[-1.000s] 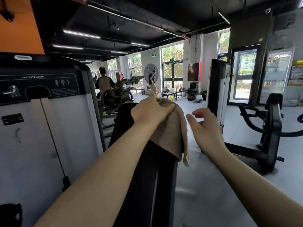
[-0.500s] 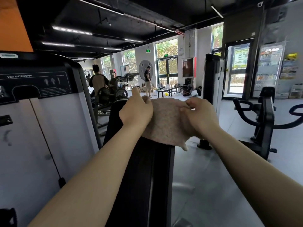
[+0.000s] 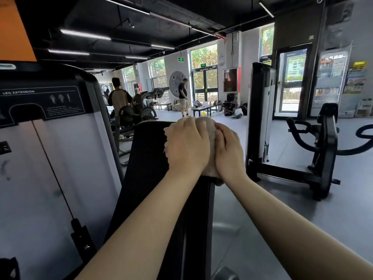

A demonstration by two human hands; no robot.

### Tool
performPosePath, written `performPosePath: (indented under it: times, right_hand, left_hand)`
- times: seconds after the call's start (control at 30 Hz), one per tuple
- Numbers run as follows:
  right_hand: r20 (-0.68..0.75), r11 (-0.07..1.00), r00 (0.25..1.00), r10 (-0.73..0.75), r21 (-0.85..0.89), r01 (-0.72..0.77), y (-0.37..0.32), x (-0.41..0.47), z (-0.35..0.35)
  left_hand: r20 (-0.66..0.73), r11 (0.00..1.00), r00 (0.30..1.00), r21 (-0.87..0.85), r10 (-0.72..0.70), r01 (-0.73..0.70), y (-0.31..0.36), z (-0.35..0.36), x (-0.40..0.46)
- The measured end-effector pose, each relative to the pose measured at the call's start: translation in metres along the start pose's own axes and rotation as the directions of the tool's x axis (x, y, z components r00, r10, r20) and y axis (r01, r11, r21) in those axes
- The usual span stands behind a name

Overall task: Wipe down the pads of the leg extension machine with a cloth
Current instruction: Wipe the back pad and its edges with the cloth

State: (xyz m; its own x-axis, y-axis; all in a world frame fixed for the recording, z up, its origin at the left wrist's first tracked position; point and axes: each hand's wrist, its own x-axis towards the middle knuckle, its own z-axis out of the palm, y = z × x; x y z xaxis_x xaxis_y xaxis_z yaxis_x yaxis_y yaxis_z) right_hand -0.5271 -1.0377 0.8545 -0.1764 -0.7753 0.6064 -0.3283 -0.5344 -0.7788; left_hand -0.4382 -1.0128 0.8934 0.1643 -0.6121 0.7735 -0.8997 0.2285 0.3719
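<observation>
Both hands bear on a beige terry cloth (image 3: 210,138) bunched over the top edge of the tall black upholstered back pad (image 3: 149,158): left hand (image 3: 186,146) and right hand (image 3: 229,152) each curl round it. Wiping looks barely begun; next, draw the cloth down the pad's face.

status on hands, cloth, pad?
Left hand and right hand both pressing cloth. Cloth bunched on top of black pad. Nothing blocking the pad.
</observation>
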Motion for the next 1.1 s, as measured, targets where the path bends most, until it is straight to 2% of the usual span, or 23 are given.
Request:
performPosePath:
  times: [0.07,0.13,0.23,0.4,0.53,0.77,0.9,0.97,1.1]
  right_hand:
    - [0.122,0.966,0.981,0.150,0.192,-0.171,-0.001,-0.001,0.003]
    - [0.234,0.871,0.939,0.254,0.366,-0.327,-0.002,-0.001,0.008]
    - [0.271,0.821,0.920,0.284,0.427,-0.380,-0.002,-0.002,0.014]
    - [0.235,0.903,0.945,0.228,0.312,-0.295,0.002,-0.015,0.017]
    - [0.183,0.931,0.970,0.160,0.299,-0.210,0.008,-0.027,0.019]
    - [0.164,0.935,0.975,0.152,0.296,-0.195,0.021,-0.051,0.025]
    - [0.100,0.940,0.977,0.188,0.269,-0.208,0.024,-0.065,0.028]
    - [0.051,0.959,0.976,0.213,0.181,-0.219,0.022,-0.075,0.029]
    - [-0.047,0.950,0.957,0.288,-0.111,-0.291,0.015,-0.094,0.023]
  left_hand:
    - [0.083,1.000,0.997,0.016,-0.009,0.008,0.004,0.007,-0.003]
    - [0.144,1.000,0.990,-0.010,0.010,-0.009,0.000,0.013,-0.010]
    - [0.077,0.991,0.989,-0.053,0.128,-0.124,-0.011,0.018,-0.018]
    - [0.057,0.977,0.982,-0.126,0.180,-0.172,-0.021,0.020,-0.026]
    - [0.068,0.968,0.978,-0.170,0.199,-0.185,-0.031,0.022,-0.038]
    - [0.112,0.957,0.971,-0.224,0.211,-0.183,-0.046,0.023,-0.060]
    - [0.133,0.953,0.969,-0.254,0.207,-0.168,-0.053,0.022,-0.073]
    - [0.140,0.950,0.971,-0.272,0.196,-0.152,-0.054,0.019,-0.078]
    - [0.186,0.957,0.974,-0.281,0.125,-0.069,-0.058,0.016,-0.093]
